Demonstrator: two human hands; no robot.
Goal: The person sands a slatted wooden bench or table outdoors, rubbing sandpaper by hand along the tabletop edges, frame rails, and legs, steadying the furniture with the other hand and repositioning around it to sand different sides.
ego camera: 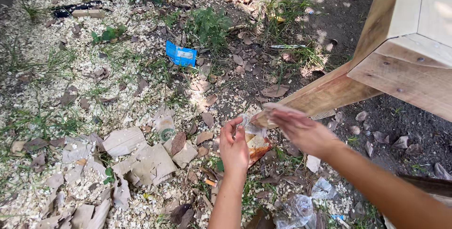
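Both hands meet at the foot of a slanted pale wooden furniture leg [325,95]: the left hand [234,148] pinches a clear crinkled plastic bag [254,128], and the blurred right hand [301,130] grips its top, above the sawdust-strewn ground [56,116].

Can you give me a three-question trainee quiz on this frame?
1. True or false: the left hand and right hand both touch the clear wrapper.
2. What blue thing lies on the ground beyond the hands?
A. a packet
B. a bucket
C. a glove
3. Fill in: the wooden leg slants down from the wooden frame toward the ____ hand.

Key:
1. True, as far as the blur allows.
2. A, the packet.
3. right
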